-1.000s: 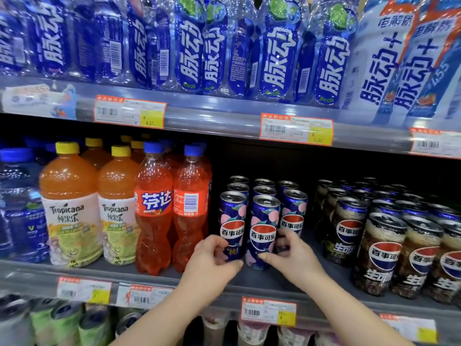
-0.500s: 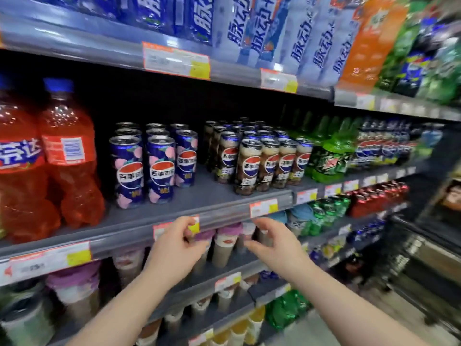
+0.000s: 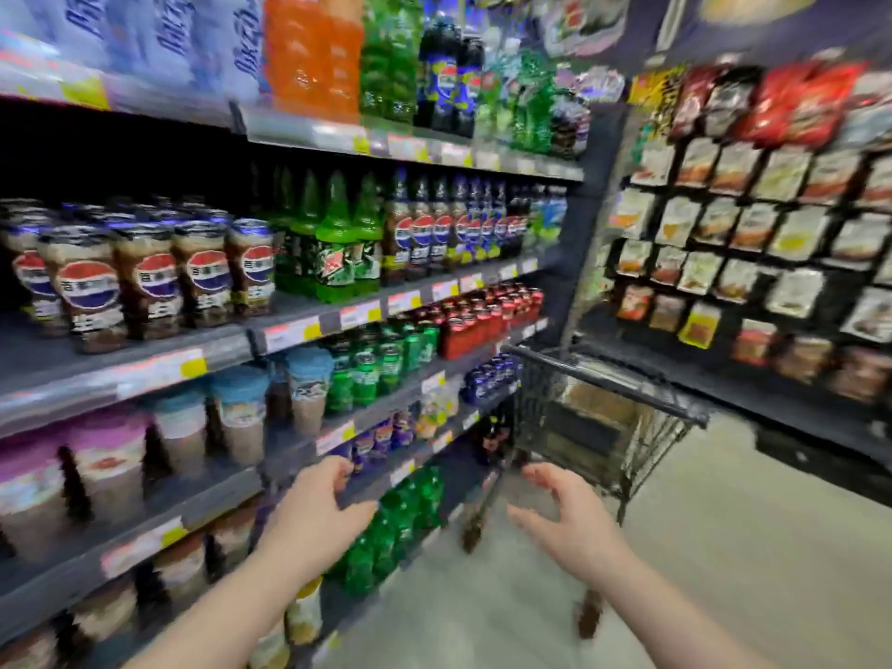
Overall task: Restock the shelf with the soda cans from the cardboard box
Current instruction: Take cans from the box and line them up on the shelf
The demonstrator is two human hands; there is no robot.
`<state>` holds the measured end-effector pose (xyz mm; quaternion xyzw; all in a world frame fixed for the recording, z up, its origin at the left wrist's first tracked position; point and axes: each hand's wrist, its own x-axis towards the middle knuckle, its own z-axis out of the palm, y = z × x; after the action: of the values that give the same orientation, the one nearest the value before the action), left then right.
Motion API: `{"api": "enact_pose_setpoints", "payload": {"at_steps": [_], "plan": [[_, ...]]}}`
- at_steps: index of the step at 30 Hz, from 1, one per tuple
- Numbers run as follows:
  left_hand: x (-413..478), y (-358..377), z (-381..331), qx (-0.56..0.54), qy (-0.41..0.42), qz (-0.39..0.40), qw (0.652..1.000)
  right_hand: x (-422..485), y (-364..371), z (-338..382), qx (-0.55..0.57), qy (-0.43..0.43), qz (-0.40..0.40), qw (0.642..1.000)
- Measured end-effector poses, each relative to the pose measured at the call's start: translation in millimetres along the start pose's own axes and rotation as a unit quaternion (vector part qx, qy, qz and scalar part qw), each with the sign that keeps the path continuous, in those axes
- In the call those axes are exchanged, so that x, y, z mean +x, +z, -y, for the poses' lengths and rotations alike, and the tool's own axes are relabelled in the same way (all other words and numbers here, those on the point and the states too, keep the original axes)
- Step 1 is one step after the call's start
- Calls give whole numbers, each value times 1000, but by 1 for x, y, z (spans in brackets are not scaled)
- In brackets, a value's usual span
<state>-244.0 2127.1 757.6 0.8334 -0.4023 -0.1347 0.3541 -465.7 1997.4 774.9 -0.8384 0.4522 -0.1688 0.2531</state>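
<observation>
L grip [image 3: 313, 509], R grip [image 3: 569, 523] outstretched, fingers loosely curled, empty.

Pepsi logos were seen on cans [image 3: 149, 282] and dark bottles [image 3: 421, 234], Mountain Dew on green bottles [image 3: 333, 253]; price tags [image 3: 292, 333] were unreadable.

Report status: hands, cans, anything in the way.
Left hand and right hand open, empty. Pepsi cans stand on shelf. Shopping cart ahead, contents blurred.
</observation>
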Motion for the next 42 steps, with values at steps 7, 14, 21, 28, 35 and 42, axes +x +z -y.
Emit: {"api": "enact_pose_setpoints", "payload": {"at_steps": [7, 14, 21, 28, 35, 42], "plan": [[0, 170, -163, -13, 93, 125, 988, -29, -120, -163, 12, 131, -60, 989], [26, 279, -271, 12, 152, 193, 969, -21, -181, -261, 8, 182, -99, 978], [87, 396, -358, 4, 208, 262, 942, 42, -225, -355, -4, 241, -124, 962], [204, 477, -462, -13, 234, 282, 930, 146, -285, -439, -5, 281, -156, 947], [278, 559, -525, 5, 242, 302, 922, 237, -330, -520, -4, 299, -152, 942], [362, 651, -570, 19, 177, 251, 951, 350, -374, -630, -8, 249, -109, 962]]}}
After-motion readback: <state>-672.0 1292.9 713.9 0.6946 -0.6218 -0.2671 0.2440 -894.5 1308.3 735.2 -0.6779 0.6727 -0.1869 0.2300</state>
